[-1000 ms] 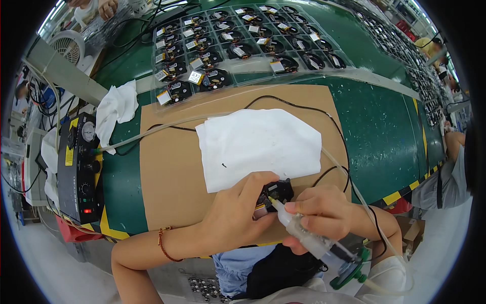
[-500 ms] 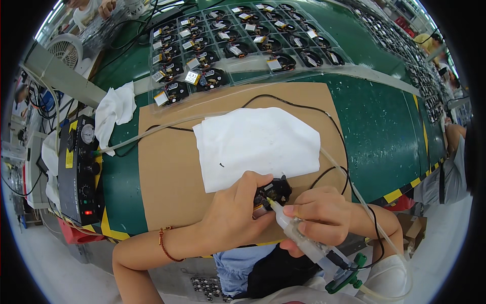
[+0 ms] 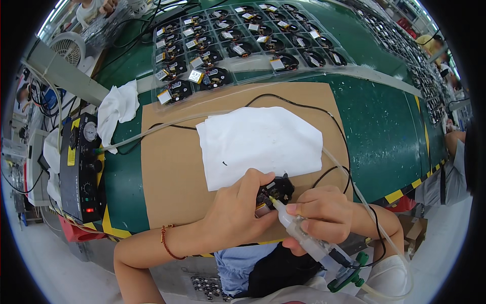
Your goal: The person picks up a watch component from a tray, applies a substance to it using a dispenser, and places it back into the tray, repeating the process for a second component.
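Note:
My left hand (image 3: 240, 200) grips a small black electronic assembly (image 3: 281, 187) by its left side, thumb and fingers closed round it. A silvery battery-like part shows near the thumb. My right hand (image 3: 324, 215) is closed round a translucent dispensing syringe (image 3: 304, 235), held at a slant. Its yellowish tip points at the assembly and looks to be at its surface; exact contact I cannot tell. A green adapter (image 3: 349, 273) caps the syringe's rear end, with a clear hose running from it. Just beyond both hands lies a folded white cloth (image 3: 263, 144) with a small dark mark.
Under the cloth is a brown cardboard sheet (image 3: 172, 177) on the green table (image 3: 379, 147). A clear compartment tray (image 3: 248, 76) of similar assemblies stands behind. At left sits a black dispenser box (image 3: 78, 172) with a gauge. A black cable (image 3: 329, 114) and a hose cross the cardboard.
The whole view has shifted slightly, moving the scene a little to the right. Both hands keep their hold, and the syringe tip stays at the assembly.

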A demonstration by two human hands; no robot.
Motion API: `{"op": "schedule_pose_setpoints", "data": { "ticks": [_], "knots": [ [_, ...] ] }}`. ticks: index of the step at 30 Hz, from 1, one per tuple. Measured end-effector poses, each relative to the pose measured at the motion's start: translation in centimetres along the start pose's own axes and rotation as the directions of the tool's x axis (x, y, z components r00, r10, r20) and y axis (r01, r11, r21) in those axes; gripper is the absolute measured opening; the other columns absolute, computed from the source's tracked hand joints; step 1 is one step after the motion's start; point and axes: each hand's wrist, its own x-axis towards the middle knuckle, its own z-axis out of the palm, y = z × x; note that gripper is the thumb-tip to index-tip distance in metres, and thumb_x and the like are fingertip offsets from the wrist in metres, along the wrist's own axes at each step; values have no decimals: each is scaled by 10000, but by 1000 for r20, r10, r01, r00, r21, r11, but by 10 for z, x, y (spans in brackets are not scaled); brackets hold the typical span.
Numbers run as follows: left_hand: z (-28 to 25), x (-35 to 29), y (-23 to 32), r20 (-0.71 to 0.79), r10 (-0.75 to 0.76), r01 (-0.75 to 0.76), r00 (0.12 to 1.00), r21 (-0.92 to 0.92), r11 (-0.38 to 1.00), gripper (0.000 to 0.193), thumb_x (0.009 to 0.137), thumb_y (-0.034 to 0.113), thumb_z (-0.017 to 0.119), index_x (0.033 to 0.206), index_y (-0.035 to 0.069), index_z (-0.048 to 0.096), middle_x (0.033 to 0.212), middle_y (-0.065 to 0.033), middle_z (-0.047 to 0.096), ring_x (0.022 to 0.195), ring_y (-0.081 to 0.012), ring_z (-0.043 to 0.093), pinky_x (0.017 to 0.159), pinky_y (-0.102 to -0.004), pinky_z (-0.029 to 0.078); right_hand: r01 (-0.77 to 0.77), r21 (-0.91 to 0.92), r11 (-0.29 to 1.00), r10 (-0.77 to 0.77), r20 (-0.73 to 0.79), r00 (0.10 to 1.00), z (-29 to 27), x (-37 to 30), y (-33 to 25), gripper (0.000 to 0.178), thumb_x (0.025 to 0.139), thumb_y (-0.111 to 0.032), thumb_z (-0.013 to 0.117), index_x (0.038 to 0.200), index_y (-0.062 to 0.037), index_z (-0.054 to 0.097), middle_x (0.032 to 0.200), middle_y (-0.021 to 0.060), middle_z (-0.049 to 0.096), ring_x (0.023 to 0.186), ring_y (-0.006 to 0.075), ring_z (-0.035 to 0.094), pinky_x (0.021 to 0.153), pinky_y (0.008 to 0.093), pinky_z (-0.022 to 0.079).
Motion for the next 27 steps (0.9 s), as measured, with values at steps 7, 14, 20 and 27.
{"op": "schedule_pose_setpoints", "data": {
  "ticks": [7, 14, 20, 27],
  "knots": [
    [-1, 1, 2, -13, 5, -5, 1000, 23, 1000, 491, 678, 79, 703, 1071, -13, 423, 718, -161, 565, 545, -328, 584, 468, -364, 468, -11, -6, 1000, 11, -7, 1000, 0, 0, 0, 415, 679, -167, 765, 917, -22, 457, 821, 191, 581, 485, 200, 540, 400, 253, 453],
    [-1, 2, 2, 3, -26, 26, 1000, 36, 999, 492, 683, 123, 711, 1041, -33, 413, 707, -182, 585, 521, -342, 584, 442, -370, 459, 3, -25, 1000, -3, -3, 1000, 1, 0, 0, 401, 669, -144, 759, 907, -24, 459, 825, 184, 578, 487, 195, 535, 401, 253, 451],
    [0, 3, 1, -18, -14, 14, 1000, 41, 999, 487, 694, 141, 703, 1038, -31, 404, 620, -154, 577, 497, -346, 588, 427, -371, 454, 21, -36, 999, -21, -2, 1000, 2, -2, 0, 391, 663, -135, 759, 899, -32, 465, 820, 179, 579, 491, 195, 534, 408, 255, 454],
    [0, 3, 0, -14, -30, 31, 999, 19, 999, 506, 689, 152, 716, 1047, -23, 404, 612, -136, 568, 496, -328, 593, 423, -357, 450, 19, -42, 999, -20, -21, 1000, 3, -2, 0, 389, 666, -137, 759, 901, -39, 466, 816, 172, 582, 500, 194, 541, 412, 252, 453]
  ]
}}
